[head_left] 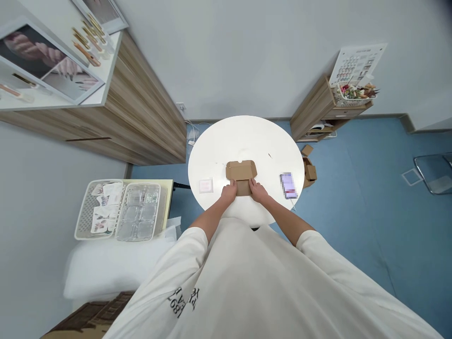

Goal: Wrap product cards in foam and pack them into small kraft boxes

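A flat brown cardboard box blank (pixel 241 171) lies on the round white table (pixel 247 136), partly folded. My left hand (pixel 229 192) presses on its near left part, fingers bent down onto the cardboard. Opposite it, on the near right part, my right hand (pixel 257 189) holds the cardboard in the same way. Both hands grip the near flap between them. A small pale packet (pixel 205 185) rests on the table left of my left hand. To the right of my right hand lies a phone (pixel 288 185).
Small cardboard boxes (pixel 310 170) sit on the blue floor right of the table. A white tray with clear plastic cases (pixel 120 209) stands on a stand at my left. Wooden cabinets (pixel 141 117) and a shelf unit (pixel 318 113) line the wall. A chair (pixel 434 172) is far right.
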Available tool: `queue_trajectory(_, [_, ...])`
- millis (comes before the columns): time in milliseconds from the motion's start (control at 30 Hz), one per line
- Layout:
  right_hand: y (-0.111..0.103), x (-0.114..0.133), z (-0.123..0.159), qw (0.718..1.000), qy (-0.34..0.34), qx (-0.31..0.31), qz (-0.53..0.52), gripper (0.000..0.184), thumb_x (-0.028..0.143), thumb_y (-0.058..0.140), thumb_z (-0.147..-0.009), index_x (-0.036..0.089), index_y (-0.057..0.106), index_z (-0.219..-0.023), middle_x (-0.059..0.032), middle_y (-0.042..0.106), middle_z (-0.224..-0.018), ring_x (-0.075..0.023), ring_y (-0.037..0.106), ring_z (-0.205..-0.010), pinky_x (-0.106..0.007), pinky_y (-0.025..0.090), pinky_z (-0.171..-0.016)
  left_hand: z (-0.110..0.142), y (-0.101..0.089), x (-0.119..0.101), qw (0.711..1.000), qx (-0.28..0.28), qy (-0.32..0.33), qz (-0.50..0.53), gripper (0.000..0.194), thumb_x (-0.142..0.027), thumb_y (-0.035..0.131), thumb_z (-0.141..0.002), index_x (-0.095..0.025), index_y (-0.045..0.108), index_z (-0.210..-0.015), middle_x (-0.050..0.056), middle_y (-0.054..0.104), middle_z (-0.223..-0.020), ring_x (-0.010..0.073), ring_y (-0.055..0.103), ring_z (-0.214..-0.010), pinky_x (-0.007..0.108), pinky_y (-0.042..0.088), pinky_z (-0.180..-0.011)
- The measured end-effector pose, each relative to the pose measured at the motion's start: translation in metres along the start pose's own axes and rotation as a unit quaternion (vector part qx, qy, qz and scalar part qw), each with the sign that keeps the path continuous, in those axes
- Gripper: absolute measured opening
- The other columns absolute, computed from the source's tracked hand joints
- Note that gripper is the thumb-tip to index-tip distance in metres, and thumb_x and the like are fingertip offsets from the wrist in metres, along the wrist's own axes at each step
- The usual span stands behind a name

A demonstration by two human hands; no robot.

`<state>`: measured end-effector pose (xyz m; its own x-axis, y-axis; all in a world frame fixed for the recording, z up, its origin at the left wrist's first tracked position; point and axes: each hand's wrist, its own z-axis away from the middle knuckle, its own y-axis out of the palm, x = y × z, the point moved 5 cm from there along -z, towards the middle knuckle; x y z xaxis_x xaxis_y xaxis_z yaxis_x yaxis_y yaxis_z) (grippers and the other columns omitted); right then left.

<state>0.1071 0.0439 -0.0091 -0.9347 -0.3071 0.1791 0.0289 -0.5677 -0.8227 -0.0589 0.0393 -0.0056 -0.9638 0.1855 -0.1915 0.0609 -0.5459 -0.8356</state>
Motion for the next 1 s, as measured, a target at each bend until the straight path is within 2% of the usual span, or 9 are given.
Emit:
queue_trajectory(167, [-0.002,0.000,-0.006,1.000,0.006,0.001,0.006,0.084,0.017,0.061,-0.087,0.015,0.016,-0.158,-0.0230,0.028,-0.157,-0.0321,0.055,-0.111,-0.042,0.047,-0.093,0.006,0.006,0.005,1.000,-0.009,0.009,0.014,0.084,-0.012,0.061,-0.083,-0.019,0.023,-0.158,0.023,0.027,-0.161,0.0309,0.063,-0.112,0.042,0.049,-0.093])
queue_trajectory(300, [-0.003,0.002,-0.006,1.000,0.013,0.008,0.010,0.084,0.017,0.063,-0.087,0.017,0.018,-0.157,-0.0225,0.033,-0.152,-0.0317,0.057,-0.109,-0.041,0.048,-0.090,0.025,0.009,0.026,0.996,-0.062,0.026,0.059,0.071,-0.019,0.052,-0.092,-0.022,0.025,-0.158,0.017,0.025,-0.164,0.0305,0.056,-0.125,0.042,0.046,-0.101])
queue_trajectory(433, [-0.005,0.003,-0.006,1.000,0.014,-0.002,0.020,0.079,0.016,0.063,-0.086,0.015,0.024,-0.154,-0.0227,0.036,-0.149,-0.0317,0.059,-0.106,-0.040,0.048,-0.086,0.048,0.006,0.073,0.984,-0.127,-0.024,0.120,0.054,-0.026,0.044,-0.099,-0.019,0.036,-0.152,0.016,0.038,-0.157,0.0289,0.050,-0.133,0.040,0.042,-0.108])
queue_trajectory(600, [-0.007,0.007,-0.006,0.999,0.023,0.005,0.026,0.076,0.015,0.064,-0.085,0.015,0.028,-0.153,-0.0225,0.038,-0.148,-0.0310,0.059,-0.104,-0.041,0.048,-0.085,0.070,0.004,0.149,0.946,-0.180,-0.193,0.186,0.044,-0.031,0.047,-0.099,-0.018,0.047,-0.142,0.017,0.049,-0.145,0.0298,0.051,-0.132,0.041,0.042,-0.109])
queue_trajectory(700, [-0.008,0.009,-0.006,0.999,0.027,0.010,0.031,0.075,0.016,0.064,-0.085,0.015,0.030,-0.151,-0.0220,0.039,-0.147,-0.0307,0.059,-0.104,-0.041,0.049,-0.084,0.072,0.012,0.182,0.919,-0.153,-0.269,0.244,0.044,-0.035,0.052,-0.098,-0.018,0.048,-0.138,0.017,0.052,-0.143,0.0299,0.054,-0.130,0.039,0.044,-0.105])
queue_trajectory(767, [-0.008,0.010,-0.006,0.999,0.030,0.010,0.028,0.075,0.016,0.064,-0.084,0.015,0.030,-0.151,-0.0216,0.039,-0.147,-0.0306,0.059,-0.103,-0.041,0.050,-0.084,0.068,0.020,0.195,0.906,-0.125,-0.291,0.282,0.044,-0.038,0.054,-0.097,-0.018,0.048,-0.136,0.017,0.054,-0.142,0.0289,0.056,-0.128,0.037,0.046,-0.101])
queue_trajectory(867, [-0.007,0.010,-0.006,0.999,0.039,0.007,0.018,0.077,0.016,0.064,-0.084,0.018,0.028,-0.152,-0.0206,0.038,-0.147,-0.0303,0.059,-0.104,-0.042,0.050,-0.085,0.060,0.030,0.203,0.893,-0.100,-0.295,0.324,0.046,-0.040,0.056,-0.096,-0.018,0.047,-0.136,0.017,0.057,-0.140,0.0269,0.057,-0.127,0.033,0.047,-0.096])
queue_trajectory(1000, [-0.005,0.010,-0.007,0.999,0.047,0.008,0.021,0.078,0.016,0.066,-0.083,0.019,0.029,-0.152,-0.0199,0.039,-0.146,-0.0303,0.059,-0.104,-0.041,0.050,-0.085,0.051,0.033,0.203,0.892,-0.102,-0.293,0.328,0.047,-0.042,0.056,-0.096,-0.018,0.046,-0.135,0.017,0.058,-0.138,0.0268,0.058,-0.125,0.033,0.048,-0.093])
